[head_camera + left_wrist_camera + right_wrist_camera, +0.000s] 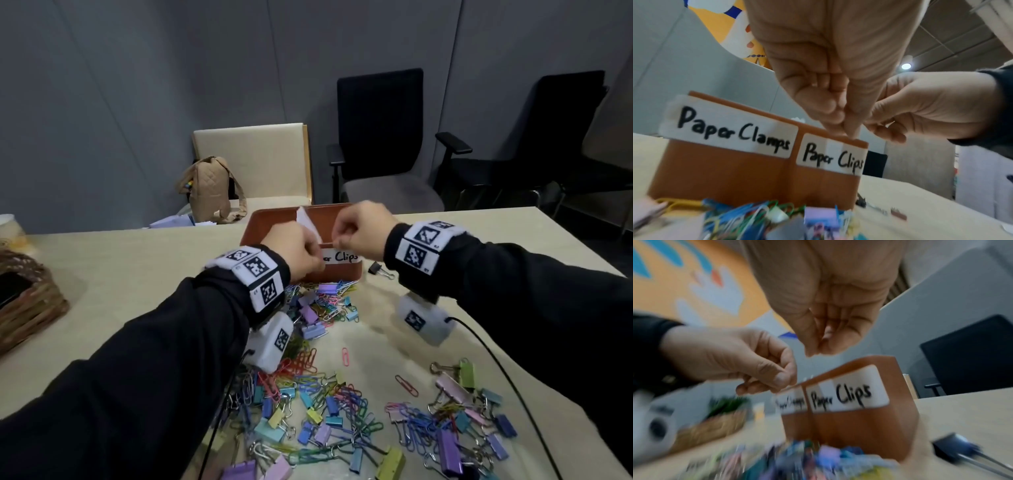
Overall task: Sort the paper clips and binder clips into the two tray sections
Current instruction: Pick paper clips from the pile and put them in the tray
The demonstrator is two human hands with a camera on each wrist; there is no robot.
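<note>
A brown two-section tray [274,219] stands at the table's middle. Its front wall carries the labels "Paper Clamps" [731,129] and "Paper Clips" [832,157]. My left hand [305,253] has its fingertips pinched together, touching the front rim [846,131] above the "Paper Clips" label. My right hand [346,240] hovers just right of it with fingers curled into a pinch [818,350]. Nothing shows between the fingers of either hand. Mixed coloured paper clips and binder clips [325,411] lie in a wide heap in front of the tray.
A black binder clip [378,269] lies alone right of the tray. A wicker basket [24,301] and a paper cup [10,229] stand at far left. A black cable [496,363] runs across the right side. Chairs and a beige bag [209,188] stand behind the table.
</note>
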